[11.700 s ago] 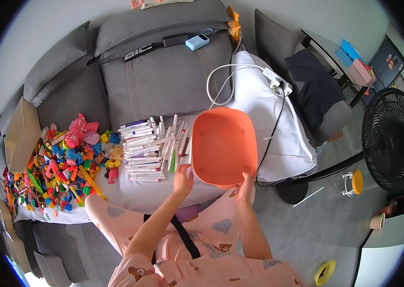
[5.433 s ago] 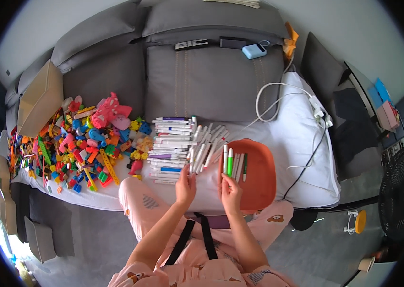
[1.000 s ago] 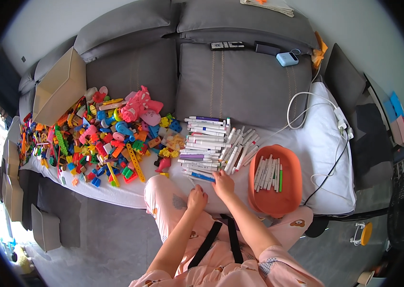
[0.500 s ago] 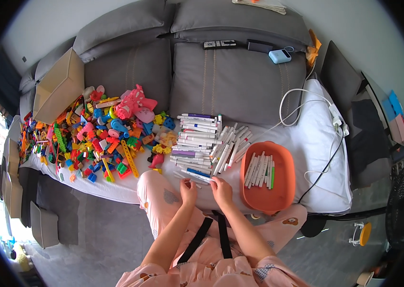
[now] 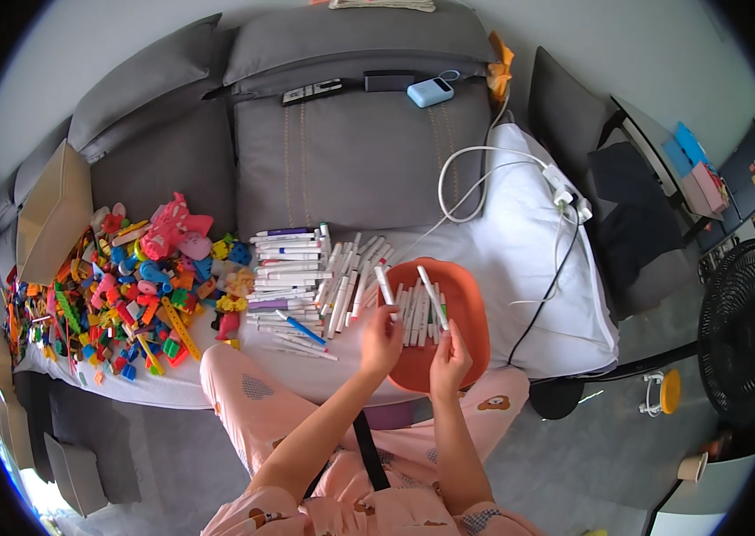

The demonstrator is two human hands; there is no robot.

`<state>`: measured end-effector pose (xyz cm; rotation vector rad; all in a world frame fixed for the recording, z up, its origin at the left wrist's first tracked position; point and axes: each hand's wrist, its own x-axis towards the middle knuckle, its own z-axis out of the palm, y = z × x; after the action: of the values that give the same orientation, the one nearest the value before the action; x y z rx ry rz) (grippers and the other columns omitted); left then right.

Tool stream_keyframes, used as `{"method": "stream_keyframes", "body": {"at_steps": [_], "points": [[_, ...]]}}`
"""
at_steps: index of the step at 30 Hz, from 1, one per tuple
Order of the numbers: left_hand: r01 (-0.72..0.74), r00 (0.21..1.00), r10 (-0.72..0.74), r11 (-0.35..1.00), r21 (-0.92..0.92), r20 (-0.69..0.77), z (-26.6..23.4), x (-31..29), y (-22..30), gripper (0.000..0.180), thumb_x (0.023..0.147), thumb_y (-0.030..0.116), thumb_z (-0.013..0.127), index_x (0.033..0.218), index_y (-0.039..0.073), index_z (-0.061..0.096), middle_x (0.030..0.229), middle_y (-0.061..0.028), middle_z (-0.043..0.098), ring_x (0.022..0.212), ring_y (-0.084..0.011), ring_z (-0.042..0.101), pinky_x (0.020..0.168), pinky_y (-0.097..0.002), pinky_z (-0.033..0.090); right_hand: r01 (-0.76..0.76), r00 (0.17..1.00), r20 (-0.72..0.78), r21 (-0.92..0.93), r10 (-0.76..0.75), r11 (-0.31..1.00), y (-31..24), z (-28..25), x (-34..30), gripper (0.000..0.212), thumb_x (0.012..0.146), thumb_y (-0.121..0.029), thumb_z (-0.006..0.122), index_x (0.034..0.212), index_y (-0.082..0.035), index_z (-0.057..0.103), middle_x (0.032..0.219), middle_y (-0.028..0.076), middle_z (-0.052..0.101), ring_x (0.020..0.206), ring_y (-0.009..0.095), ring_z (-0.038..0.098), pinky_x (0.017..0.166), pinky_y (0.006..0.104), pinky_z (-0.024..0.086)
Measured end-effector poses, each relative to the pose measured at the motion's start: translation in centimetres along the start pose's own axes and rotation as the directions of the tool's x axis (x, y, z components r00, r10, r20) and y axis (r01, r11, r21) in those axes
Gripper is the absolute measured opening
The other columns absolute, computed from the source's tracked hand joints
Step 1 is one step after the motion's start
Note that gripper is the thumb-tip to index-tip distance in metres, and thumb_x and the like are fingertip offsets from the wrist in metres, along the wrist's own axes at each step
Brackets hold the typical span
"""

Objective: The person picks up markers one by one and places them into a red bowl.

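Left hand [image 5: 381, 345], right hand [image 5: 451, 359]: both pinching white markers [image 5: 385, 288] at orange tub [image 5: 469, 308]. Step, I judge: loading; next calls for release

The markers [image 5: 432, 289] you held had smooth white plastic barrels with a slight shine. Beneath them, the tub [image 5: 464, 323] was smooth orange plastic, closer to satin than gloss. The toys [image 5: 132, 308] to your left looked mostly like hard plastic, glossy in places, while the bin [image 5: 56, 214] beside them had a matt beige face. You faced a sofa [image 5: 355, 170] in matt grey cloth and a sheet [image 5: 307, 379] of white, softly creased cloth. Your trousers [image 5: 257, 393] were soft printed cloth. The power bank [image 5: 431, 93] was smooth pale-blue plastic, and the fan [image 5: 744, 330] had a ribbed black grille. The floor [image 5: 167, 451] looked smooth, with a faint sheen.
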<state>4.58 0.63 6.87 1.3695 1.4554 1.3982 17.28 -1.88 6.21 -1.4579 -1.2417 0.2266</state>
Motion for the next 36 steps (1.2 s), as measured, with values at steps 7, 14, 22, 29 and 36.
{"method": "stream_keyframes", "body": {"at_steps": [7,14,22,29,36], "points": [[-0.156,0.961,0.084,0.951,0.268,0.262,6.4,0.0,-3.9,0.029,0.081,0.006,0.058,0.110,0.007,0.058,0.098,-0.0186,0.059,0.081,-0.0340,0.061,0.071,-0.0397,0.051,-0.172,0.953,0.197,-0.268,0.229,0.948,4.1,-1.2,-0.4,0.039,0.085,-0.005,0.054,0.122,0.006,0.051,0.112,0.026,0.057,0.103,0.039,0.057,0.086,0.0401,0.047],[0.001,1.000,-0.001,1.000,-0.006,0.009,-3.3,-1.4,-0.9,0.017,0.084,0.001,0.054,0.100,0.002,0.061,0.087,-0.0165,0.061,0.077,-0.0328,0.062,0.068,-0.0381,0.050,0.115,0.967,0.231,-0.014,-0.109,0.993,-2.1,3.2,-1.2,0.027,0.085,0.002,0.050,0.110,-0.003,0.058,0.105,0.015,0.061,0.088,0.029,0.061,0.075,0.0349,0.050],[0.294,0.924,-0.201,0.918,0.265,-0.326,-14.8,-5.3,-10.3,0.025,0.081,0.006,0.057,0.105,0.000,0.054,0.074,-0.0150,0.058,0.062,-0.0293,0.056,0.060,-0.0361,0.047,0.292,0.644,0.762,-0.174,-0.059,0.940,-4.9,12.8,-7.7,0.019,0.079,-0.013,0.062,0.097,-0.007,0.063,0.092,0.011,0.063,0.073,0.029,0.063,0.065,0.0383,0.050],[0.279,0.960,-0.229,0.812,0.513,-0.160,-17.4,-4.7,-13.7,0.022,0.082,0.008,0.057,0.101,-0.001,0.051,0.069,-0.0192,0.058,0.067,-0.0362,0.059,0.063,-0.0445,0.047,0.346,0.534,0.838,-0.334,0.108,0.877,-2.7,13.8,-10.4,0.018,0.076,-0.016,0.065,0.091,-0.007,0.066,0.085,0.010,0.064,0.078,0.030,0.063,0.069,0.0401,0.051],[0.367,0.901,-0.237,0.864,0.345,-0.363,-16.6,-4.5,-12.7,0.022,0.080,0.007,0.059,0.099,0.001,0.049,0.071,-0.0157,0.055,0.064,-0.0315,0.055,0.062,-0.0416,0.045,0.165,0.679,0.728,-0.027,-0.094,0.986,-6.9,9.7,-8.1,0.021,0.079,-0.017,0.068,0.095,-0.004,0.066,0.075,0.010,0.065,0.063,0.026,0.063,0.057,0.0330,0.049]]}}
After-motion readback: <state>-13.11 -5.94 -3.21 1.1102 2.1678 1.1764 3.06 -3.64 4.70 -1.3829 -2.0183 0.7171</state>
